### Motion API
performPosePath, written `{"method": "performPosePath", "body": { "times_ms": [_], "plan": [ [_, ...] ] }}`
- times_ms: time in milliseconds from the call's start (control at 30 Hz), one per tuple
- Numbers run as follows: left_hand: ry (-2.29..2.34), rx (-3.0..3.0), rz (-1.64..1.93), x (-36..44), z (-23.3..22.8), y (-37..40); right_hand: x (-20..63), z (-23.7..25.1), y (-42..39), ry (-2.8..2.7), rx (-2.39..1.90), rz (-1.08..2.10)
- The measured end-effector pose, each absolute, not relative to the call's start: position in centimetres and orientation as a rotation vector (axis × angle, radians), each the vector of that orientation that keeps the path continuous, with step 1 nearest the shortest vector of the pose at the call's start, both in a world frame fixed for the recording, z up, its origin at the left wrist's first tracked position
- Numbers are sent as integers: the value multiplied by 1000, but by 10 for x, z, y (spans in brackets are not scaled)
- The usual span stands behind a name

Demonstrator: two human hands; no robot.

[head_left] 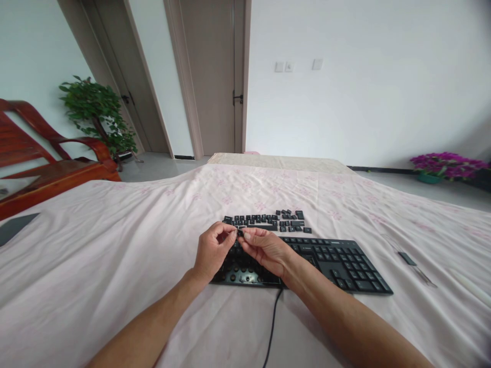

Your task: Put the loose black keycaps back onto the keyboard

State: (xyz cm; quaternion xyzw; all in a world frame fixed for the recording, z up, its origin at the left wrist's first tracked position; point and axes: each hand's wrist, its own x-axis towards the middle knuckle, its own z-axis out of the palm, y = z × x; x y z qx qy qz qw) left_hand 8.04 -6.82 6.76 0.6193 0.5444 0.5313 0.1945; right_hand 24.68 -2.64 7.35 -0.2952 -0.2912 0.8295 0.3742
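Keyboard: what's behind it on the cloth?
Behind the keyboard, loose black keycaps lie in rows on the pink cloth. Left hand and right hand cover the nearest ones.

Home room: wooden armchair (46,163), potted plant (97,115), interior doors (213,76), floral bedsheet (115,245)

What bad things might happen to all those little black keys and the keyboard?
The tiny keycap pinched between the left hand and right hand might slip and vanish into the folds of the cloth. The loose keycaps lying in rows beyond the keyboard could scatter if the cloth gets tugged. The cable runs between the forearms, so an arm may snag it and drag the keyboard.
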Motion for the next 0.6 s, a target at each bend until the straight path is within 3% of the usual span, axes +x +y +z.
{"method": "performPosePath", "body": {
  "times_ms": [600],
  "plan": [
    [1513, 1641, 1452, 79, 66, -68, 242, 81, -42, -1208, -813, 1663]
  ]
}}
